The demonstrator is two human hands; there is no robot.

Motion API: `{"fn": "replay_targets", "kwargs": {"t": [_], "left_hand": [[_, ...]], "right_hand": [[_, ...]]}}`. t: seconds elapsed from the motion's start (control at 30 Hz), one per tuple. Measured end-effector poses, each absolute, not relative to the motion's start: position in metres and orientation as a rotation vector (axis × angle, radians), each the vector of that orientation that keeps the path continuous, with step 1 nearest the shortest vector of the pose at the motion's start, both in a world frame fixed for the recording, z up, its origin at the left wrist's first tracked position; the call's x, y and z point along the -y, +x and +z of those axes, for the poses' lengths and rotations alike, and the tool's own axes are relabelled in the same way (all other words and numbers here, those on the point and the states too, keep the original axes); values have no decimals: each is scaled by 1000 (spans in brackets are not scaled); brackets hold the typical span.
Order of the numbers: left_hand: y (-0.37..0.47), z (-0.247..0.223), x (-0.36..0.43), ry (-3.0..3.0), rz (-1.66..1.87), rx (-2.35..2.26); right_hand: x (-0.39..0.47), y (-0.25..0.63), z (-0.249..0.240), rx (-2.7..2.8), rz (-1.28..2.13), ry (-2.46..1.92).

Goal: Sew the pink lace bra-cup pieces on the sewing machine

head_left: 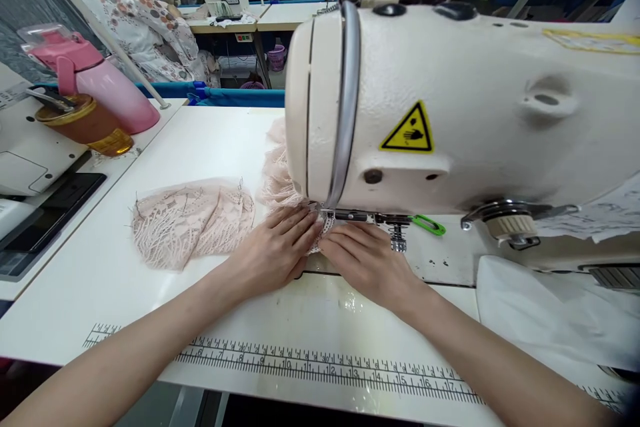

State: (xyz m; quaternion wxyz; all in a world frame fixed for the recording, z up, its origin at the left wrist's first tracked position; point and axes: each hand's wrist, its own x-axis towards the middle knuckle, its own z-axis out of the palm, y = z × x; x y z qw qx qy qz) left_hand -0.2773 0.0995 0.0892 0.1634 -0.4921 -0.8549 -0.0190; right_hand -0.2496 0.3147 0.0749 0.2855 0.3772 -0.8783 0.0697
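A white sewing machine stands over the table, its head above both hands. Beneath it, pale pink lace runs back from the needle area. My left hand lies flat on the lace, fingers stretched toward the presser foot. From the right, my right hand rests against the lace edge beside the foot, its fingers extended and partly hidden by the machine. The needle itself cannot be made out. Left of my left hand lies a separate fringed pink lace piece.
A ruler scale lines the white table's front. At left are a pink bottle, a brown cup and a black phone. Green snips lie behind my right hand; white cloth is at right. A person sits beyond.
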Motion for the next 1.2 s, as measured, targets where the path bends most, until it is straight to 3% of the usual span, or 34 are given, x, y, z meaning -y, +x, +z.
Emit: {"fn": "replay_targets", "kwargs": {"t": [1.2], "left_hand": [[-276, 90, -103, -1344, 33, 2407]], "right_hand": [[-317, -249, 74, 2332, 288, 1022]]}}
